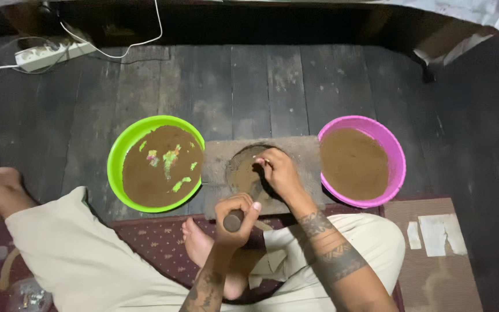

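A stone grinding slab (218, 156) with a round hollow full of brown paste lies on the dark wooden floor in front of me. My left hand (237, 212) grips the wooden handle of a pestle at the slab's near edge. Inside the hollow rests my right hand (278, 173), its fingers touching the brown paste (242, 172). To the slab's left stands a green bowl (116, 159) holding brown powder with green and pink flecks. A pink bowl (394, 150) of plain brown powder stands to the right.
I sit cross-legged on a maroon patterned rug (157, 240), bare feet near the slab. A white power strip (47, 53) with cables lies at the far left. A brown mat (434, 260) with white paper scraps lies at the right. Dark furniture runs along the back.
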